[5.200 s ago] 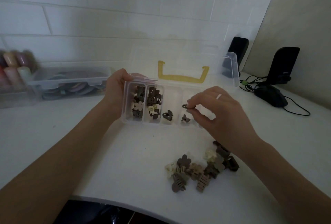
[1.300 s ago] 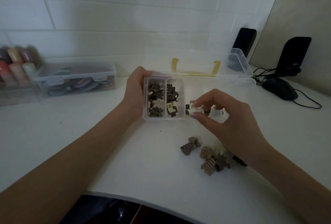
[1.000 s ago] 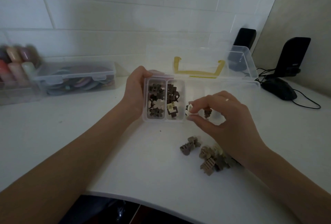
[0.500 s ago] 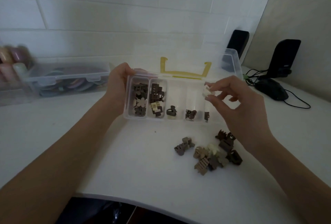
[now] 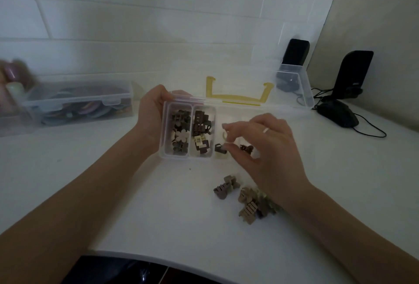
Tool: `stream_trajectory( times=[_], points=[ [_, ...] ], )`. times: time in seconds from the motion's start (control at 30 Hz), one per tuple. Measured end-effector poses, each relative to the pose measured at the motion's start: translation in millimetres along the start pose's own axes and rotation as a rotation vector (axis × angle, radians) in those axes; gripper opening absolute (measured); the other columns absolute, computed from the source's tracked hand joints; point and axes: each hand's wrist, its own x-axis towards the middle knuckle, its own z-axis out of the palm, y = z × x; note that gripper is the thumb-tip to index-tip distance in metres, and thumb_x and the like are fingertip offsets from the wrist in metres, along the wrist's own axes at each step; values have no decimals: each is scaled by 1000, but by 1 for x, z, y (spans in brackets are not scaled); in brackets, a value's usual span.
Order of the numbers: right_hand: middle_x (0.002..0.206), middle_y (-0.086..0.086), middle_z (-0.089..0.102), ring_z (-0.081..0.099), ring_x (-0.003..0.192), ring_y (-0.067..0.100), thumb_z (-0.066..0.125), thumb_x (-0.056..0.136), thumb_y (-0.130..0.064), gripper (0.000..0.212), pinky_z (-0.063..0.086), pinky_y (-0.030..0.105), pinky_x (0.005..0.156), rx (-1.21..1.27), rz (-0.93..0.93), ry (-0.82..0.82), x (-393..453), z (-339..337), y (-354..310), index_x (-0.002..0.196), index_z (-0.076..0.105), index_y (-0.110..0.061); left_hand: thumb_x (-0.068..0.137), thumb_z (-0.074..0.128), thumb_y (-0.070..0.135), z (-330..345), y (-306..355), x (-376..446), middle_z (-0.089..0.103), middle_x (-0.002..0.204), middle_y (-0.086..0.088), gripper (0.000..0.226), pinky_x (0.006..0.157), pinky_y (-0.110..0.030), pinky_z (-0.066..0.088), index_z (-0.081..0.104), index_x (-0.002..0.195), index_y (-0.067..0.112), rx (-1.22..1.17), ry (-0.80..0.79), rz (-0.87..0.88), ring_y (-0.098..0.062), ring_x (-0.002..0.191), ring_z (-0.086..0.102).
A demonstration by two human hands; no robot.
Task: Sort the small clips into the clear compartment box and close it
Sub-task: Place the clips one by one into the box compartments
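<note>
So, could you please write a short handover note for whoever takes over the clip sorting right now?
Left hand grips the left end of the clear box, steadying it on the white table.
Right hand pinches a cream clip over the third compartment.
Done: two left compartments are well filled; a few dark clips lie in the next ones.
Left: the loose pile near the right wrist, then shut the open lid.

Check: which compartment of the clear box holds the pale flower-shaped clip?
The leftmost compartment, beside the left hand: its pale flower-shaped clip sits among dark ones.
</note>
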Motion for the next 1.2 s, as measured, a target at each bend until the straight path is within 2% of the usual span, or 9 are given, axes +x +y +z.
stream_trajectory(
  times=[0.1,0.23,0.4,0.57,0.67,0.8,0.9,1.07,1.2],
  points=[
    [118,-9,65,49,102,19,67,78,-22,3,32,30,82,-153,-24,-5,-1,7,7,81,69,-23,56,40,26,3,-2,0,56,60,-2,26,59,-22,46,57,66,10,11,10,-7,-17,55,51],
    [114,-6,66,52,101,17,61,81,-24,13,42,34,86,-7,14,-23,0,3,9,88,72,-24,58,42,28,4,-3,0,55,55,1,19,57,-21,47,57,54,16,-5,40,-44,-15,51,51],
    [84,-13,68,56,83,7,71,76,-30,15,49,28,73,294,-15,-282,1,-15,7,90,74,-25,78,36,24,0,-3,3,53,54,-2,29,59,-24,45,51,54,15,-33,108,-82,-17,51,50],
    [92,-19,67,55,90,5,70,73,-45,28,51,31,75,282,-73,-567,2,-21,4,99,72,-33,76,37,23,-1,-2,3,51,56,-1,22,56,-22,47,47,59,15,-68,126,-71,-16,50,49],
    [95,-19,68,53,91,5,73,75,-38,21,49,30,79,210,-120,-660,2,-18,2,96,73,-33,75,36,22,-3,-4,4,53,55,0,25,57,-23,45,52,57,15,-59,112,-48,-16,51,50],
    [98,-19,67,54,97,4,75,74,-31,14,46,23,84,323,-22,-574,2,-18,-1,88,73,-32,77,32,22,-5,-4,5,56,54,1,40,58,-23,44,59,48,17,-57,78,-32,-16,50,51],
    [99,-21,67,57,96,3,76,72,-31,13,46,15,76,413,68,-455,3,-21,-3,83,72,-33,80,30,21,-4,-5,6,56,56,0,43,60,-24,44,59,49,17,-50,74,-22,-16,52,51],
    [86,-9,73,68,82,5,75,74,-13,16,53,17,69,575,222,-326,4,-23,-6,76,60,-15,66,40,26,-5,-7,7,57,61,-2,25,62,-28,45,61,58,15,-25,68,-5,-18,57,51],
    [83,-9,71,69,80,8,76,73,-9,23,56,28,71,593,279,-284,4,-23,-7,83,55,-15,63,41,26,-6,-8,7,55,60,-1,23,63,-29,44,61,54,17,-8,54,10,-18,56,50]
  ],
)
